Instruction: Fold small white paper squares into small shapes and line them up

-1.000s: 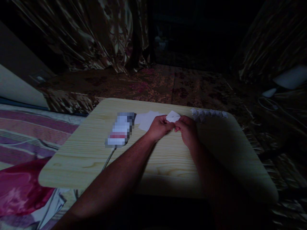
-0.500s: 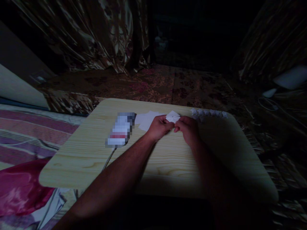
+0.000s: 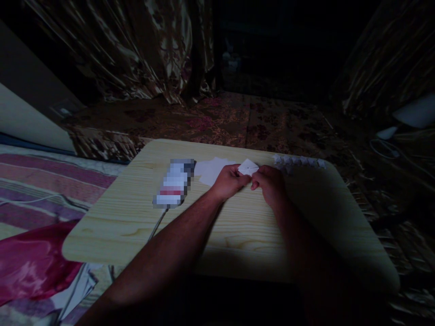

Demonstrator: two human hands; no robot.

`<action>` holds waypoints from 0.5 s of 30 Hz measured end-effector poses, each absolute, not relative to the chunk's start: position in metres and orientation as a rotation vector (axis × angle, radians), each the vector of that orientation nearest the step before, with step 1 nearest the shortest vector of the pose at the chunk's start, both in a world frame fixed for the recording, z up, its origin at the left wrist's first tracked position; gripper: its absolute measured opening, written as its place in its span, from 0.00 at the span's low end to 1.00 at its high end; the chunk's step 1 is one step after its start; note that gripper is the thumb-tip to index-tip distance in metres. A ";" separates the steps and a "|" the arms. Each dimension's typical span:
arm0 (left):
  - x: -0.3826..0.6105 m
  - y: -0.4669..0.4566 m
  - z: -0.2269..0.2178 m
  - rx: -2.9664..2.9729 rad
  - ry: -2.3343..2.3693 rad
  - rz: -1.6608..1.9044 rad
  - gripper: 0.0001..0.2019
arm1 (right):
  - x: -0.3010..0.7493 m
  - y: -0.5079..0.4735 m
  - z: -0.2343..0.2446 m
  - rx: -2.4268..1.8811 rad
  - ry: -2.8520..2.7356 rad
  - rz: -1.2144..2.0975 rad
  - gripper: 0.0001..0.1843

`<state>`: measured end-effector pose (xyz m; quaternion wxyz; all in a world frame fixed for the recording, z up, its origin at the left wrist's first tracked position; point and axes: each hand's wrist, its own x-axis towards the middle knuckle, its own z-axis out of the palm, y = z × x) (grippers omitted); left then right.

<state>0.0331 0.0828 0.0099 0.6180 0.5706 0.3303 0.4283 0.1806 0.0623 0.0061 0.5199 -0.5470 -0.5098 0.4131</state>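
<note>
A small white folded paper, diamond-shaped with creases meeting near its middle, is held just above the table between both hands. My left hand pinches its left corner and lower edge. On the other side, the fingers of my right hand are closed on its right corner. Loose white paper sheets lie on the table just left of my left hand. Beyond my right hand, several small folded paper pieces stand in a row near the far right edge.
The light wooden table has rounded corners. A phone with a blurred screen lies on its left part, its cable running toward me. A striped bed cover and pink cloth are at the left; a lamp stands at the right.
The whole view has shifted slightly, so things sit a little farther right. Both hands keep hold of the folded paper, which looks slightly flatter now.
</note>
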 end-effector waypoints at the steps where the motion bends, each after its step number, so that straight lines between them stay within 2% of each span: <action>1: 0.033 0.083 0.010 1.312 0.757 0.985 0.07 | 0.180 0.063 0.005 -1.300 -1.207 1.001 0.05; 9: 0.035 0.079 0.015 1.325 0.617 0.914 0.05 | 0.177 0.061 0.011 -1.308 -1.201 1.001 0.05; 15: 0.034 0.079 0.014 1.344 0.653 0.880 0.09 | 0.181 0.065 0.009 -1.340 -1.247 1.002 0.06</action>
